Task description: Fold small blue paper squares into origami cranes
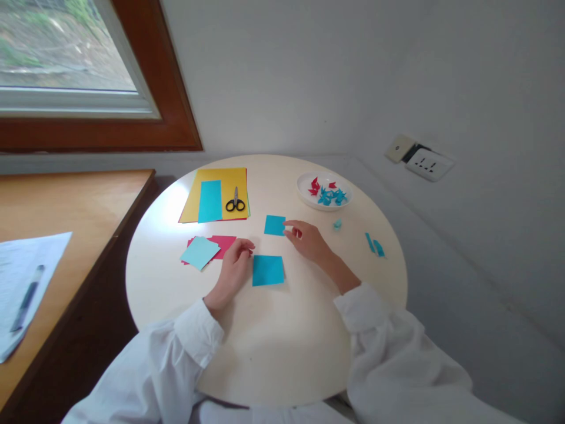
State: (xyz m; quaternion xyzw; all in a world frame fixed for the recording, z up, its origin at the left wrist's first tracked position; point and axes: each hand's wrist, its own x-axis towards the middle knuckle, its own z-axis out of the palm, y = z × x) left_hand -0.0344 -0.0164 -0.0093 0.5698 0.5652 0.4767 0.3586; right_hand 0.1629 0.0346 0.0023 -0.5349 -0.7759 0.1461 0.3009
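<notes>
My right hand (pixel 306 240) has its thumb and index finger at the right edge of a small blue paper square (pixel 274 225), holding it over the middle of the round table. Nearer to me lies a second blue paper square (pixel 268 270), flat, with its right edge slightly raised. My left hand (pixel 237 258) rests just left of that second square, fingers loosely bent and nothing visible in them. Beside it are red paper pieces (pixel 224 244), partly hidden by the hand, with a pale blue square (pixel 200 253) on top.
Black-handled scissors (pixel 235 203) and a blue strip (pixel 210 200) lie on yellow sheets (pixel 189 203). A white plate (pixel 304 197) holds red and blue folded paper pieces. Blue scraps (pixel 378 248) and a pale crumpled bit (pixel 337 224) lie right. A wooden desk (pixel 88 200) stands left.
</notes>
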